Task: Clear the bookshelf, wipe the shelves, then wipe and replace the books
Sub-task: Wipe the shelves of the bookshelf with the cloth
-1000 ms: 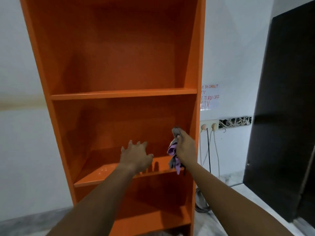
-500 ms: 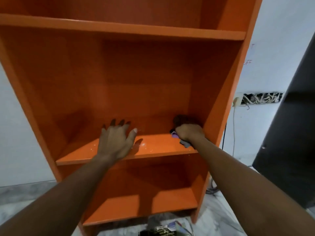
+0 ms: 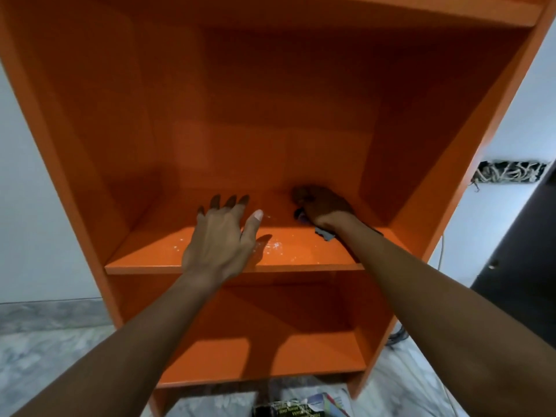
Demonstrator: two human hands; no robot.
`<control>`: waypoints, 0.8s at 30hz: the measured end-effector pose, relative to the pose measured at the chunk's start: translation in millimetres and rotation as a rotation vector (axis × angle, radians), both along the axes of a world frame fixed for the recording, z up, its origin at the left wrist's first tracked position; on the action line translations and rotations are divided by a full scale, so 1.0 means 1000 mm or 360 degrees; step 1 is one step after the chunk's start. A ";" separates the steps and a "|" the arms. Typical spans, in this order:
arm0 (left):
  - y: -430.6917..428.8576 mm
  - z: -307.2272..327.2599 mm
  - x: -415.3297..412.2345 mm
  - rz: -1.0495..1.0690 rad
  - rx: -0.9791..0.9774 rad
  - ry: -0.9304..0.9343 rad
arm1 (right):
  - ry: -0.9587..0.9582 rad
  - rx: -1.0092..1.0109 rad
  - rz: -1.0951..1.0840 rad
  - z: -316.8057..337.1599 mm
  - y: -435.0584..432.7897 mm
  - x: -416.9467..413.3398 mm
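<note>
Head view: the right hand point(image 3: 323, 210) wipes the middle shelf point(image 3: 316, 255) of the orange bookshelf point(image 3: 60, 145) with a cloth point(image 3: 324, 235).
The right grip is curled round the cloth, deep in the dark back right corner, and only a grey bit of cloth shows. The left hand point(image 3: 219, 239) looks to rest near the front edge, its grip spread wide and holding nothing. White specks point(image 3: 275, 245) lie just beside its thumb. The books point(image 3: 301, 408) sit on the floor below. A fast sweep could push the specks off the edge onto the books. Leaning hard on the left hand might tip the bookshelf.
</note>
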State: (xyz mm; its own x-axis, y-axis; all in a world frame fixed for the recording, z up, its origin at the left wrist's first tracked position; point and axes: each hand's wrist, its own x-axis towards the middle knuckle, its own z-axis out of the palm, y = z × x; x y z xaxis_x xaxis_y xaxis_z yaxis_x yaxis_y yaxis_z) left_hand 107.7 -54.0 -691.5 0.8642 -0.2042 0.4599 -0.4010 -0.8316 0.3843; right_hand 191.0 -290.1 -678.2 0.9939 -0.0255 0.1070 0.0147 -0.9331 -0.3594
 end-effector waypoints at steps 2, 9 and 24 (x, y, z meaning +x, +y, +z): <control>0.001 -0.001 0.001 -0.0011 -0.0013 -0.0019 | 0.0027 0.0277 0.0193 0.002 0.024 -0.014; 0.002 0.005 -0.005 -0.0069 -0.0143 -0.0071 | -0.0120 0.0116 0.0539 -0.005 0.064 -0.071; 0.005 0.005 -0.010 -0.0032 -0.0171 0.0060 | -0.1016 0.0699 -0.0409 0.002 0.005 -0.143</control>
